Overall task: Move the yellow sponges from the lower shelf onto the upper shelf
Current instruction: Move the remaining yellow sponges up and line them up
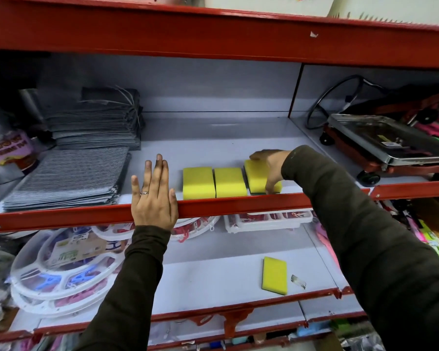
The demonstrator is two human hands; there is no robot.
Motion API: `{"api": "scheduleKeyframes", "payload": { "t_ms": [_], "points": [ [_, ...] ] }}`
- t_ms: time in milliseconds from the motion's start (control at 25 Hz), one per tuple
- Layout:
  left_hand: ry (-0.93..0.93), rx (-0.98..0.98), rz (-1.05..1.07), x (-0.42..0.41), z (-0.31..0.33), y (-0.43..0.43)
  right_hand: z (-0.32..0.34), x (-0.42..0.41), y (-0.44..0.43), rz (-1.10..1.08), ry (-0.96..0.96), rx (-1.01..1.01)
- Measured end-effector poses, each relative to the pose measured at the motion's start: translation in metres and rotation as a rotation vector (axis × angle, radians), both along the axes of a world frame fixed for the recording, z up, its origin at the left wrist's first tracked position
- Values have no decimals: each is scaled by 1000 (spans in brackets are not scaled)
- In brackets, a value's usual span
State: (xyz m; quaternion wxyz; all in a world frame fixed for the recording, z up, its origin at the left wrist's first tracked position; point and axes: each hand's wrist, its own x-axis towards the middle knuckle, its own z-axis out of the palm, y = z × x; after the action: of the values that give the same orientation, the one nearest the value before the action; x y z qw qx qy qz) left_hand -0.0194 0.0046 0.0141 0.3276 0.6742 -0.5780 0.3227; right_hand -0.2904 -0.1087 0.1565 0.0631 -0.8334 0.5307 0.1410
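Three yellow sponges lie side by side near the front of the upper shelf (pixel 213 145): a left sponge (pixel 198 182), a middle sponge (pixel 230 182) and a right sponge (pixel 257 174). My right hand (pixel 270 168) grips the right sponge, fingers over its back edge and thumb at its front corner; the sponge sits slightly skewed on the shelf. My left hand (pixel 153 196) rests flat and open against the upper shelf's red front rail. One more yellow sponge (pixel 274 274) with a dark underside lies on the lower shelf (pixel 213 282).
Stacks of grey striped cloths (pixel 69 176) fill the upper shelf's left part. A metal-topped red trolley (pixel 388 145) stands in the right bay. White round peg hangers (pixel 61 269) and a white tray (pixel 269 220) sit on the lower shelf, plus a small silver scrap (pixel 298 281).
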Motion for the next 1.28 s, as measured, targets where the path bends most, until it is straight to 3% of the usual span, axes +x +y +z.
{"api": "scheduleKeyframes", "payload": {
  "t_ms": [200,440,600,880,1040,1160,1280],
  "points": [
    [-10,-3,-1,0,0,0,-1,-2,-3,-2,-7,68],
    [7,-9,-3,-1,-2,1,6,-36,48,-12,-404,-109],
    [13,-3,0,0,-4,1,-15,-66,92,-75,-565,-12],
    [-7,-19,17,-1,-4,-1,-151,-83,95,-240,-217,364],
    [-30,-24,35,1,-5,-2,-233,-84,85,-304,-155,360],
    [-36,-30,40,1,-5,-3,-269,-85,83,-313,-152,345],
    [-37,-30,44,1,-5,-5,-292,-84,81,-241,-29,297]
  ]
}}
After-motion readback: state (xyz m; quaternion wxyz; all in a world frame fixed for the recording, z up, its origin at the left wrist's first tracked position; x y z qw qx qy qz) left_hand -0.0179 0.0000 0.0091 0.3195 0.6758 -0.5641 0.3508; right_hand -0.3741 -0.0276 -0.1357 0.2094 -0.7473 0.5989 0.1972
